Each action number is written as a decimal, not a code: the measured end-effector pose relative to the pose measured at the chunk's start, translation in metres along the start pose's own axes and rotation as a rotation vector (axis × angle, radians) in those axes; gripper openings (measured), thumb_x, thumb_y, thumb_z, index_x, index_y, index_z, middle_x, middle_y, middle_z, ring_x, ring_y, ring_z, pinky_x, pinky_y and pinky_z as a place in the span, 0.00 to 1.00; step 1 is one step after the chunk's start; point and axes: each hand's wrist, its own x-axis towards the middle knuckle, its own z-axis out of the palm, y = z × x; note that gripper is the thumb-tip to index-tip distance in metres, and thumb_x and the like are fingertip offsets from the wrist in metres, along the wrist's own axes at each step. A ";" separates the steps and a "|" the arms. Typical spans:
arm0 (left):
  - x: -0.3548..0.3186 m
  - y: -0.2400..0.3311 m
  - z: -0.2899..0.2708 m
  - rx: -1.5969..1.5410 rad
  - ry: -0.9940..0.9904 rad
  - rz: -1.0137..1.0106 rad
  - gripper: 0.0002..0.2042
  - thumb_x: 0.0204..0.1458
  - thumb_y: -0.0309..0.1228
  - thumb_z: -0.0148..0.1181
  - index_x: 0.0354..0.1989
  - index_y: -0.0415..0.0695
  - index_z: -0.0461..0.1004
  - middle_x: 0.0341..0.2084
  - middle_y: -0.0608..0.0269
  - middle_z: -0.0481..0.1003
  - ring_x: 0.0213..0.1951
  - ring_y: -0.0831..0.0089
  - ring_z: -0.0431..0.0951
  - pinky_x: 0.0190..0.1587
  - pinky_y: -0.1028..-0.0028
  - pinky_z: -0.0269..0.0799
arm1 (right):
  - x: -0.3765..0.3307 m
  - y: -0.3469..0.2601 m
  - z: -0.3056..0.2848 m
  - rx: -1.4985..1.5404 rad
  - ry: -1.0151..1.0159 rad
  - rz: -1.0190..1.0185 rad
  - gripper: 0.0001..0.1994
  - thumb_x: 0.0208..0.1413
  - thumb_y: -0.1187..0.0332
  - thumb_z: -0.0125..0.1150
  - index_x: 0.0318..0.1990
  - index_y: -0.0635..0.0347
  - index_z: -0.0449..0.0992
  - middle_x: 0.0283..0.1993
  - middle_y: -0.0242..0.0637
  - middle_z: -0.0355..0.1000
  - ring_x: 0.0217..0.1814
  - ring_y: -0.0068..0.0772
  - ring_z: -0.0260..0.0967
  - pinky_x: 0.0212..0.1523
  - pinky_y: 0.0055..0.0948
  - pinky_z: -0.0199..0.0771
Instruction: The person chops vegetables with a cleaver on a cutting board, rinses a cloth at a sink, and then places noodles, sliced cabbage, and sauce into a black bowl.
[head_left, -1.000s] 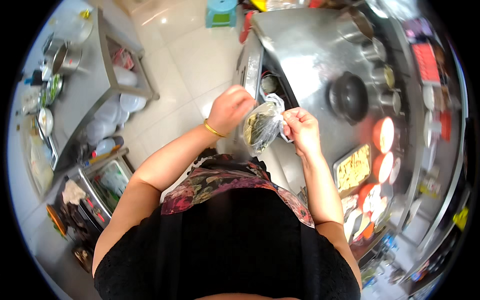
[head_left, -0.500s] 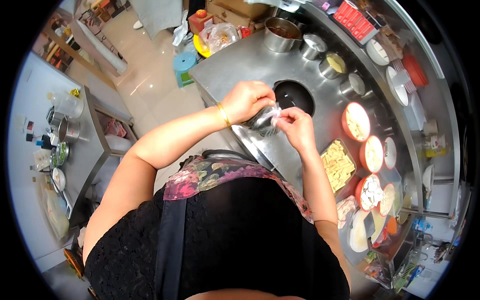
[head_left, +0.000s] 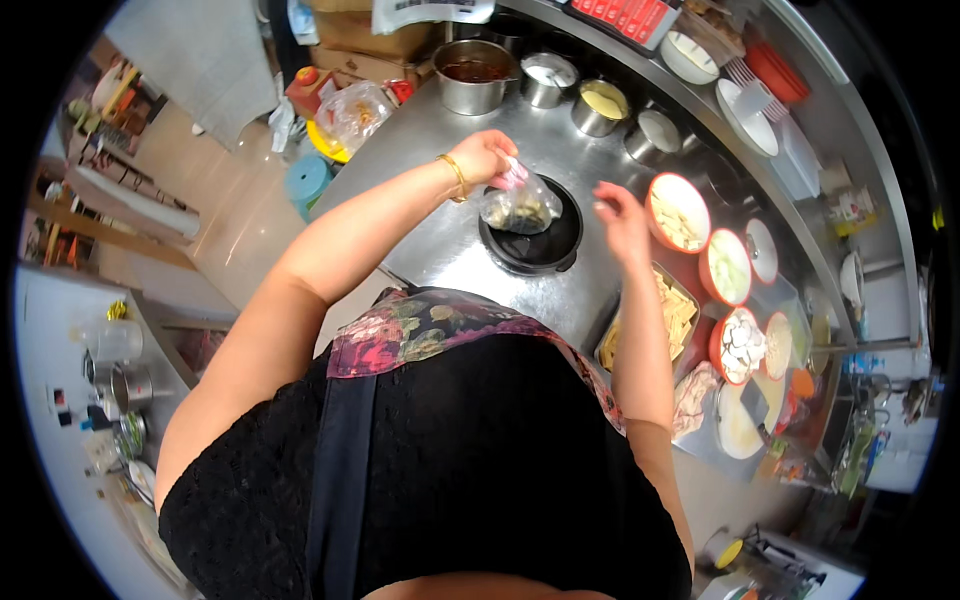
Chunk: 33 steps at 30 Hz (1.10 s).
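1. The left hand (head_left: 483, 157) is closed around the gathered top of a clear plastic bag (head_left: 518, 205) of pale food – fingers pinched tight, a gold bangle (head_left: 457, 176) at the wrist, forearm stretched forward.
2. The right hand (head_left: 620, 218) is loosely open and holds nothing, fingers slightly curled, hovering just right of the bag and apart from it.
3. The bag, thin and crinkled, hangs directly over a round black pan (head_left: 535, 240) set into the steel surface (head_left: 440, 225).
4. Right of the pan lies a rectangular metal tray (head_left: 668, 318) of pale yellow strips – beside it, round red-rimmed bowls (head_left: 678, 211) of white food.
5. Farther off stands a row of shiny steel pots (head_left: 474, 75), the largest holding a dark reddish liquid.
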 end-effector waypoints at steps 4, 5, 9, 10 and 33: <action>0.027 0.002 0.010 -0.246 -0.394 -0.189 0.10 0.45 0.15 0.47 0.35 0.40 0.66 0.26 0.64 0.72 0.31 0.73 0.74 0.32 0.75 0.71 | 0.000 0.007 0.047 -0.186 -0.093 -0.145 0.14 0.43 0.76 0.58 0.41 0.60 0.74 0.41 0.45 0.72 0.44 0.41 0.70 0.44 0.30 0.68; 0.033 0.001 0.011 -0.294 -0.530 -0.221 0.10 0.45 0.15 0.47 0.36 0.40 0.66 0.25 0.66 0.71 0.28 0.74 0.73 0.30 0.76 0.69 | 0.003 0.010 0.046 -0.188 -0.084 -0.127 0.14 0.43 0.76 0.58 0.41 0.60 0.74 0.41 0.45 0.72 0.44 0.41 0.70 0.44 0.30 0.68; 0.047 0.000 -0.004 -0.154 -0.490 -0.255 0.13 0.42 0.23 0.58 0.38 0.40 0.66 0.24 0.65 0.70 0.25 0.78 0.70 0.27 0.78 0.66 | 0.002 0.019 0.029 -0.171 -0.026 0.190 0.05 0.48 0.73 0.58 0.33 0.61 0.75 0.28 0.39 0.73 0.31 0.33 0.71 0.35 0.26 0.69; 0.046 -0.003 -0.004 0.121 -0.468 -0.151 0.13 0.41 0.28 0.63 0.36 0.40 0.70 0.24 0.64 0.71 0.26 0.76 0.71 0.29 0.76 0.67 | 0.001 0.022 0.025 0.128 -0.026 0.316 0.05 0.50 0.73 0.56 0.36 0.61 0.73 0.28 0.36 0.73 0.31 0.29 0.70 0.34 0.24 0.69; 0.075 -0.032 0.021 0.505 -0.395 0.130 0.10 0.48 0.29 0.59 0.39 0.42 0.76 0.30 0.63 0.76 0.33 0.73 0.75 0.39 0.77 0.69 | 0.011 -0.006 0.001 0.913 -0.109 0.447 0.10 0.51 0.76 0.51 0.42 0.64 0.70 0.31 0.30 0.70 0.31 0.20 0.65 0.32 0.20 0.66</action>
